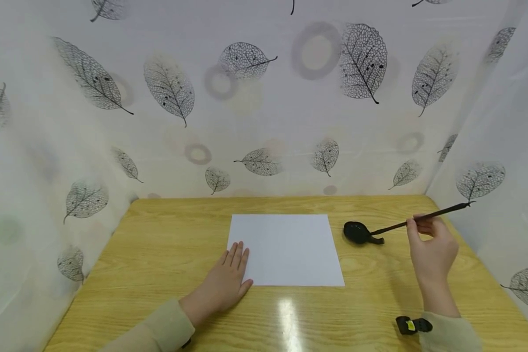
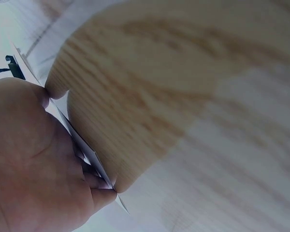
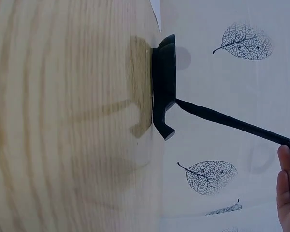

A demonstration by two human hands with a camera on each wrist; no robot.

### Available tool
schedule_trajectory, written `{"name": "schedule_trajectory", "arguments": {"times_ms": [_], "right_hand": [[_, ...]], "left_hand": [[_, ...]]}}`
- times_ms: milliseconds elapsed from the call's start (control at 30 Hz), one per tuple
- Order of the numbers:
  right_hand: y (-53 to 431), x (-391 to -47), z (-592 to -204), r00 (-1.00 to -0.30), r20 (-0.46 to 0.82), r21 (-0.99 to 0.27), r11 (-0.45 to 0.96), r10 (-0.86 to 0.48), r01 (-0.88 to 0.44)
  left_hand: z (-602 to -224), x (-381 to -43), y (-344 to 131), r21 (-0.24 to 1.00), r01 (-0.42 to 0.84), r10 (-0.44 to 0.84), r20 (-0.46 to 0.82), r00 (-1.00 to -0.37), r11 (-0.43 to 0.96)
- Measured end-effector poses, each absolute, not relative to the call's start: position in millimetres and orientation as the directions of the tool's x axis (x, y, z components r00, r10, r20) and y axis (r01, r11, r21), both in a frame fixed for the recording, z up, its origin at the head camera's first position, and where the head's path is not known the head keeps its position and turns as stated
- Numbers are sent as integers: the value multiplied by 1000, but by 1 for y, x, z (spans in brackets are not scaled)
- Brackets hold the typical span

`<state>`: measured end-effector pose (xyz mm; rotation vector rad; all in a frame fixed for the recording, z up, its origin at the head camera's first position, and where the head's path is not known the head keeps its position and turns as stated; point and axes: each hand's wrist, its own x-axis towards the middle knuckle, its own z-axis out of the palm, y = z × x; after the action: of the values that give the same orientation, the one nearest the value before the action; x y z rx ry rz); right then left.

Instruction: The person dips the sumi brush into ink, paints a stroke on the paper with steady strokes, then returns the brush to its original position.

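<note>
A white sheet of paper lies on the wooden table. My left hand rests with straight fingers on the sheet's left edge, thumb spread toward the front edge. In the left wrist view the palm of the left hand shows beside the thin paper edge. On the right, a black ink dish with a short spout-like handle sits on the table. My right hand pinches a dark writing brush along its shaft. The brush slants down, its tip at the dish's rim in the right wrist view.
The yellow wood-grain table is enclosed at the back and sides by pale curtains printed with skeleton leaves. A black wrist strap device sits at the right sleeve. A bright glare spot lies in front of the paper.
</note>
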<state>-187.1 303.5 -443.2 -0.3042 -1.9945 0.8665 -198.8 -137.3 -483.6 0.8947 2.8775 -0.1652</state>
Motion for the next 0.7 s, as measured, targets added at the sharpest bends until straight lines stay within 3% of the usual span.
{"name": "schedule_trajectory", "arguments": {"times_ms": [367, 700], "right_hand": [[308, -182, -441, -521, 672, -672, 729, 526, -132], [300, -187, -445, -560, 662, -664, 737, 498, -129]], "left_hand": [[-482, -198, -137, -52, 562, 550, -148, -822, 826], [-486, -199, -138, -66, 570, 558, -145, -817, 819]]}}
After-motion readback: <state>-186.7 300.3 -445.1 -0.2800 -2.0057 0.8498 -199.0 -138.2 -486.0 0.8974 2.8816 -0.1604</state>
